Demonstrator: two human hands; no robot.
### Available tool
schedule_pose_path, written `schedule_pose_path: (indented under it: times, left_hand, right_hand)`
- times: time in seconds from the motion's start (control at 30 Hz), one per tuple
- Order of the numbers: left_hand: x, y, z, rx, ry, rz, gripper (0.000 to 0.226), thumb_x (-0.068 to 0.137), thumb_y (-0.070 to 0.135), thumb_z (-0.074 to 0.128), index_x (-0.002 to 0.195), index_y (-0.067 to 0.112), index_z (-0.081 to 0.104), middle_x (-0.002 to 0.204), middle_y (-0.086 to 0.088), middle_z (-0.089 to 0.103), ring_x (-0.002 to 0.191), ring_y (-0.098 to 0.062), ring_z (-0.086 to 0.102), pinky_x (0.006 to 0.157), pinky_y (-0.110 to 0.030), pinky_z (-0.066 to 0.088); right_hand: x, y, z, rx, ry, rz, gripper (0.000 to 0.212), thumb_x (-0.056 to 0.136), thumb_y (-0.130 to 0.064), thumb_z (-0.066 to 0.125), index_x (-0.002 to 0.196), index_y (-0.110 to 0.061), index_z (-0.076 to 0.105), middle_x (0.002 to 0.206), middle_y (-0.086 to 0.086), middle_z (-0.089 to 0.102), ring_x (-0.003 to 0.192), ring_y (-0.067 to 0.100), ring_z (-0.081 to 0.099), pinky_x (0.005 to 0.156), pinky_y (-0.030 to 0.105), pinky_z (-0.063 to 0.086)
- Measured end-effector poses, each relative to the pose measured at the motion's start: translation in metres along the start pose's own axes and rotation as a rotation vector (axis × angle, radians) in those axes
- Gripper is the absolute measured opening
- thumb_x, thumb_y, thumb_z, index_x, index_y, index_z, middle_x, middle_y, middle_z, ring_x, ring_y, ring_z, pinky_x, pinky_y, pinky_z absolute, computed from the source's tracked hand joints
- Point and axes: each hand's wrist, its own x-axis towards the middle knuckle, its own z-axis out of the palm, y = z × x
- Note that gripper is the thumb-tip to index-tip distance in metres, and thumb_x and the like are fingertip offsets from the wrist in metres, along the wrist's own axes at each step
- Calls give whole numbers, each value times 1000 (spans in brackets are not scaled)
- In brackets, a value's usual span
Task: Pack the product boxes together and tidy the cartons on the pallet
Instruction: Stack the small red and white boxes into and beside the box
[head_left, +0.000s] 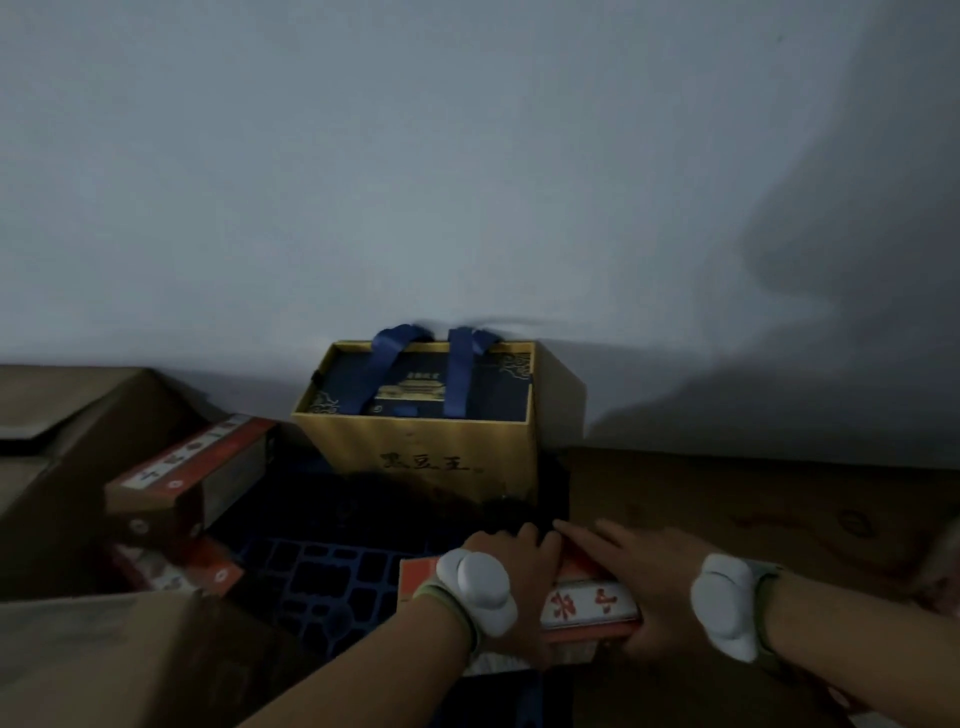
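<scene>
An orange and white product box (587, 605) lies on the blue plastic pallet (332, 577) at the lower middle. My left hand (511, 558) grips its left part from above. My right hand (639, 566) lies flat along its right side, thumb under the near edge. A yellow gift box (431, 452) with blue ribbon handles stands upright against the wall behind. Another orange product box (192, 473) lies tilted at the left, on top of a third one (176, 569). The scene is dim.
Brown cartons stand at the far left (62, 457) and the near left (98, 660). A wide brown carton (753, 509) fills the right side beside my right hand. A pale wall (467, 182) closes off the back.
</scene>
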Motion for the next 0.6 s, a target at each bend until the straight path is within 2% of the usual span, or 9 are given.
schedule_pose_path:
  times: [0.07, 0.13, 0.2, 0.3, 0.4, 0.5, 0.6]
  left_hand:
    - [-8, -4, -13, 35, -18, -18, 109, 63, 62, 76, 146, 16, 21, 124, -13, 50, 97, -34, 59, 71, -35, 41]
    - [-16, -6, -36, 72, -31, -34, 110, 62, 60, 78, 146, 18, 22, 126, -12, 50, 101, -34, 58, 72, -34, 40]
    - [-28, -10, -67, 91, 32, -59, 105, 59, 58, 81, 142, 23, 28, 124, -9, 52, 101, -32, 58, 74, -35, 43]
    - [-52, -16, -115, 124, 208, -81, 101, 56, 55, 82, 139, 30, 31, 122, -5, 52, 102, -30, 58, 80, -41, 48]
    - [-72, -31, -152, 169, 354, -102, 100, 61, 50, 81, 142, 31, 26, 127, -4, 49, 112, -30, 52, 90, -44, 46]
    - [-76, -51, -180, 179, 412, -139, 103, 64, 48, 79, 146, 34, 19, 132, -2, 46, 119, -27, 46, 97, -42, 40]
    - [-64, -77, -194, 141, 374, -193, 107, 66, 45, 79, 148, 37, 11, 136, -1, 43, 123, -28, 42, 101, -46, 36]
  right_hand:
    - [-1, -9, -7, 76, 32, -27, 113, 63, -72, 61, 137, -58, -24, 127, -34, 27, 94, -2, 50, 79, 12, 41]
    - [-8, -20, -22, 134, 156, -42, 108, 64, -77, 61, 140, -59, -13, 123, -49, 19, 99, -14, 47, 72, 3, 36]
    - [-16, -30, -43, 152, 317, -73, 99, 64, -79, 60, 143, -55, 5, 129, -42, 28, 109, -16, 44, 73, 1, 39]
    - [-19, -42, -84, 92, 526, -144, 92, 67, -74, 62, 143, -43, 21, 127, -24, 42, 101, -3, 57, 76, 10, 51]
    - [-9, -54, -122, 9, 690, -174, 89, 67, -68, 66, 141, -29, 34, 128, -9, 46, 99, 5, 58, 80, 19, 53]
    - [7, -58, -148, -47, 775, -146, 90, 65, -70, 65, 140, -29, 36, 133, -6, 43, 98, 7, 57, 79, 19, 52]
    - [32, -57, -167, -67, 774, -118, 88, 67, -69, 63, 141, -33, 32, 131, -4, 44, 97, 9, 59, 75, 17, 53]
